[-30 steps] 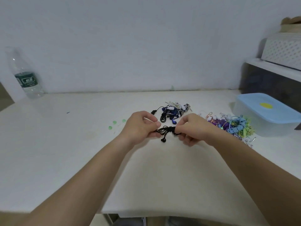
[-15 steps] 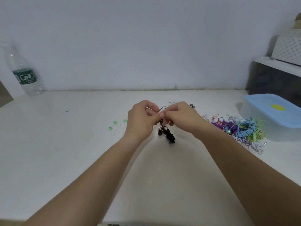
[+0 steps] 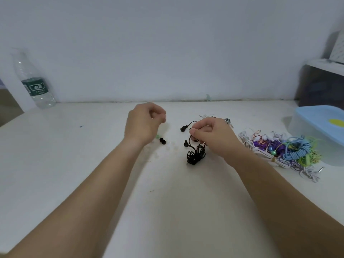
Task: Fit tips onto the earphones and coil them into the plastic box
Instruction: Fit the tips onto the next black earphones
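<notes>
Earphones (image 3: 195,155) are hanging tangled from the right hand (image 3: 212,135), its grip pinching the cord. Left hand (image 3: 144,123) is hovering over loose tips (image 3: 162,140), grip unreadable through blur. Fitting is seemingly just beginning; coiling into the lidded box (image 3: 301,131) is waiting.

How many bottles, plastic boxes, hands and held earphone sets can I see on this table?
water bottle: 1
plastic box: 1
hands: 2, the left hand and the right hand
black earphones, held by the right hand: 1
Total: 5

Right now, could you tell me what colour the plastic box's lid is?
Light blue lid, yellow spot; head view.
</notes>
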